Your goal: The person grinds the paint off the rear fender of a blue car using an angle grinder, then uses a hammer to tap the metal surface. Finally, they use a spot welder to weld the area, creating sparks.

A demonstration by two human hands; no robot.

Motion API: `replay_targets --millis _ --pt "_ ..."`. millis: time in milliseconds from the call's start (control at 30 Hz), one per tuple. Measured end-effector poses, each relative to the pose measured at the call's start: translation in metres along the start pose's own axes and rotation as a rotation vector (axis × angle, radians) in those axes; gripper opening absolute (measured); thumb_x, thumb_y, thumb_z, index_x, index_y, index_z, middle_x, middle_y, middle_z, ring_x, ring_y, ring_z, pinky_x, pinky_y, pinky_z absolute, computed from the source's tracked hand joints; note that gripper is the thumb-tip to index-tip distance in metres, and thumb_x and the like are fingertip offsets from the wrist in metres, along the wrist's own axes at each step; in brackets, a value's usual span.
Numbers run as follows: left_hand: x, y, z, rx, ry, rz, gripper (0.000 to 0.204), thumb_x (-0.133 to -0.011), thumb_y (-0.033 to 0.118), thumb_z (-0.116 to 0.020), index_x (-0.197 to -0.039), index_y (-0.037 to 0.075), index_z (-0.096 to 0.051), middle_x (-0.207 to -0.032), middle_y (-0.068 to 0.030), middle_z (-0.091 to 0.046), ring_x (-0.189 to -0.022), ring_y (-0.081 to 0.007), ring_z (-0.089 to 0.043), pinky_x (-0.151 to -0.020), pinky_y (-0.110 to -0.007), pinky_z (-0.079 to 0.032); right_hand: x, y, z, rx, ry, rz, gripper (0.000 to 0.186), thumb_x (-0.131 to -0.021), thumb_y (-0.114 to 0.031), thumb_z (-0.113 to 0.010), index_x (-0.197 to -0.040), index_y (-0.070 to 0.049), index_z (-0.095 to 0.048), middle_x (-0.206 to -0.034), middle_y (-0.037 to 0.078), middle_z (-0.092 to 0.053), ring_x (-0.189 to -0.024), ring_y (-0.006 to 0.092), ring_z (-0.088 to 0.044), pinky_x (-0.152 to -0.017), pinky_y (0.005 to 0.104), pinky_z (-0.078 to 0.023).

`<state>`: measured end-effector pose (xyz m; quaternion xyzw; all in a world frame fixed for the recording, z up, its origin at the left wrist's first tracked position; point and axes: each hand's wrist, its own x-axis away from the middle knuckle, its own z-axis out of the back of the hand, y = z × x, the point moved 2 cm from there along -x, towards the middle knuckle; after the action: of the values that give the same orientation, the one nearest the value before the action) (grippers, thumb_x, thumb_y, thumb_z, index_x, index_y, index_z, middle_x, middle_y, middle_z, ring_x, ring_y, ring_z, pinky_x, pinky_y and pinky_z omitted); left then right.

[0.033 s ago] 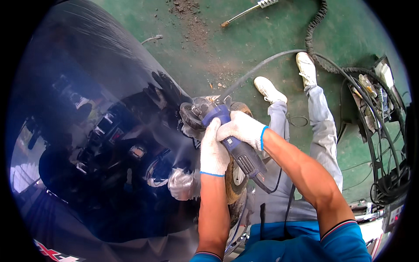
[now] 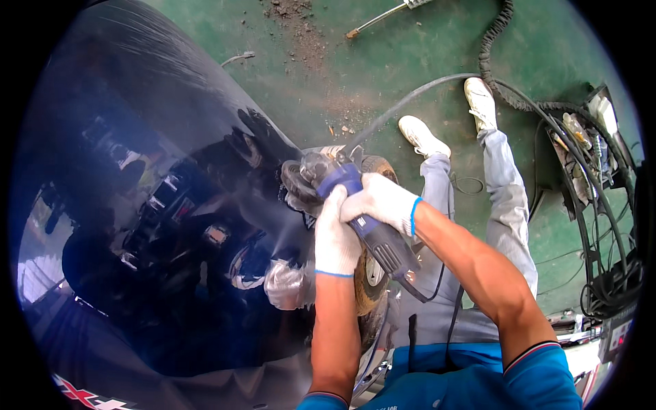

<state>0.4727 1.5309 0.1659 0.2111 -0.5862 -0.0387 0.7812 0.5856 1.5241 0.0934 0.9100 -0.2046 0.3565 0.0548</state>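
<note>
Both gloved hands grip a blue-and-black angle grinder (image 2: 379,242). My left hand (image 2: 336,232) wraps around it from the left with the thumb on the blue housing; my right hand (image 2: 376,201) holds it from the right, just above the black rear body. The tool's head (image 2: 321,169) is at the edge of a glossy dark-blue vehicle panel (image 2: 150,150), which is scuffed along its top. Its working face is hard to make out. Small bright flecks show at the tool's rear vents. Below, a crumpled silvery covering (image 2: 283,287) sits beside a dirty tyre (image 2: 370,297).
Outstretched legs in pale trousers and white shoes (image 2: 482,102) lie to the right on the green floor (image 2: 410,61). A hose (image 2: 430,85), a corrugated tube (image 2: 495,48), a metal wand (image 2: 376,20) and debris lie above. A rack with cables (image 2: 581,147) stands at right.
Bright flecks have appeared at the grinder's rear vents. The hands and tool have barely moved, and the hose and shoes sit slightly higher in the picture.
</note>
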Motion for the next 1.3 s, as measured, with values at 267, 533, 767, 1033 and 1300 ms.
replay_targets --millis 267,533,767,1033,1300 --pt "0.032 -0.013 0.009 -0.148 0.042 -0.100 0.049 -0.105 0.033 -0.058 -0.141 0.000 -0.056 -0.134 -0.0116 -0.065 -0.125 -0.0224 -0.063 -0.107 -0.040 -0.049 0.026 -0.010 -0.006 0.168 -0.094 0.034 0.052 -0.071 -0.022 -0.081 -0.116 0.000 -0.070 -0.091 0.012 -0.073 -0.088 0.0171 -0.070 -0.084 0.0332 -0.057" --pt "0.071 -0.034 -0.004 0.049 -0.001 -0.103 0.051 -0.106 0.032 -0.055 -0.145 -0.001 -0.053 -0.141 -0.0128 -0.061 -0.129 -0.0274 -0.059 -0.112 -0.044 -0.045 0.044 0.001 -0.003 0.571 -0.084 0.098 0.059 -0.065 -0.033 -0.082 -0.100 0.012 -0.067 -0.089 0.026 -0.072 -0.088 0.0313 -0.073 -0.080 0.0409 -0.057" --pt "0.019 -0.028 -0.013 0.143 -0.209 -0.066 0.058 -0.103 0.034 -0.060 -0.149 -0.001 -0.051 -0.145 -0.0132 -0.060 -0.135 -0.0285 -0.057 -0.116 -0.045 -0.042 0.026 -0.020 0.001 1.012 0.157 0.257 0.053 -0.080 -0.035 -0.067 -0.103 0.012 -0.059 -0.094 0.034 -0.071 -0.095 0.0461 -0.073 -0.086 0.0497 -0.058" --pt "-0.012 -0.004 -0.020 0.153 -0.277 -0.046 0.060 -0.101 0.034 -0.061 -0.150 0.000 -0.049 -0.147 -0.0132 -0.059 -0.137 -0.0292 -0.056 -0.117 -0.044 -0.042 0.016 -0.055 -0.004 1.013 0.215 0.243 0.056 -0.081 -0.029 -0.064 -0.113 0.017 -0.059 -0.096 0.033 -0.072 -0.098 0.0455 -0.073 -0.088 0.0481 -0.058" --pt "-0.019 -0.001 -0.021 0.236 -0.338 -0.010 0.060 -0.102 0.037 -0.058 -0.150 0.001 -0.050 -0.146 -0.0152 -0.060 -0.136 -0.0308 -0.056 -0.117 -0.046 -0.041 0.015 -0.070 -0.008 1.069 0.215 0.166 0.055 -0.080 -0.029 -0.065 -0.114 0.014 -0.061 -0.100 0.033 -0.072 -0.101 0.0451 -0.073 -0.091 0.0474 -0.058"
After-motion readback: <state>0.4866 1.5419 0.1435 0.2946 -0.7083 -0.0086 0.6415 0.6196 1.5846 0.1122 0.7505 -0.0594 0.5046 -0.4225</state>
